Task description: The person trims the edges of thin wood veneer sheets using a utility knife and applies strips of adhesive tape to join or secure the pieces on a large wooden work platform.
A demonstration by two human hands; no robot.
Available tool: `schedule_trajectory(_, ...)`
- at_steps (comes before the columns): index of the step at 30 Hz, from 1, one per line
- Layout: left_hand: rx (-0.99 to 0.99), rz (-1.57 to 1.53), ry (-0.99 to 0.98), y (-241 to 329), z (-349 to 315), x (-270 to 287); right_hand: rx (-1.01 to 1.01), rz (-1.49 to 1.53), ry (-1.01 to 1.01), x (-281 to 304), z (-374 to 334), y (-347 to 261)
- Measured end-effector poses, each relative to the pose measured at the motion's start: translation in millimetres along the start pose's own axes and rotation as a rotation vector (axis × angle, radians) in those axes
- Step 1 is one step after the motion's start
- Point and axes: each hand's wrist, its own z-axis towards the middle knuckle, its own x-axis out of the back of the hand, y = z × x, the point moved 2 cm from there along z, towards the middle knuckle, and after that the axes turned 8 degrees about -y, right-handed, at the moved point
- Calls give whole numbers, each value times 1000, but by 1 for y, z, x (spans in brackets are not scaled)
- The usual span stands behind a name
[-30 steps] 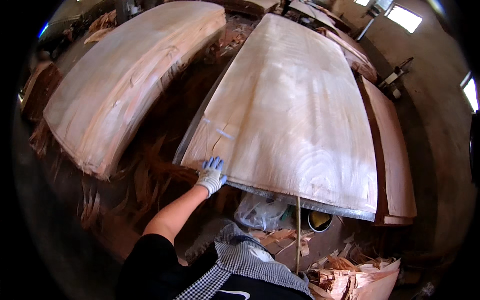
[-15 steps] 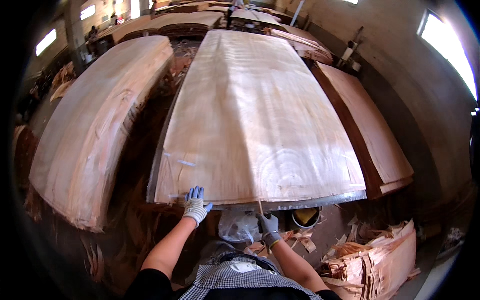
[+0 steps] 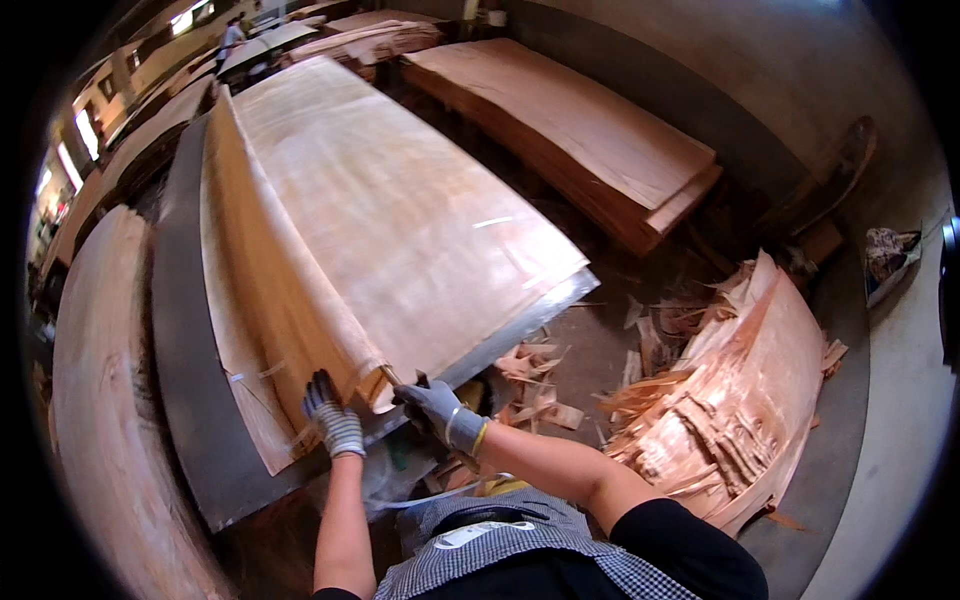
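Observation:
A large pale wood veneer sheet (image 3: 390,210) covers much of the grey-topped table. Along its left side, a brownish veneer sheet (image 3: 270,290) stands up in a long curl, its near end rolled over. My left hand (image 3: 333,418), in a grey and striped glove, rests with fingers stretched out on the near end of the brownish sheet. My right hand (image 3: 445,408), also gloved, is closed around a thin stick (image 3: 389,375) whose tip reaches the rolled corner. The fingers hide the rest of the stick.
Veneer stacks (image 3: 580,120) stand beyond the table at right, another (image 3: 95,380) at far left. Torn veneer scraps (image 3: 720,400) are heaped at the right, with loose pieces (image 3: 540,385) on the floor. A clear plastic bag (image 3: 385,475) lies below the table edge. Someone (image 3: 232,38) is far back.
My view has turned right. The veneer that lay nearly flat now rises in a curl at the left. Both hands have come closer together at its near end.

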Motion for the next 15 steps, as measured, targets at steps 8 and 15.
schedule_trajectory(8,-314,-72,125,229,68,-10,69,87,-23,198,-37,-159)
schedule_trajectory(15,-460,-174,122,370,113,-57,146,86,204,328,-46,-238)
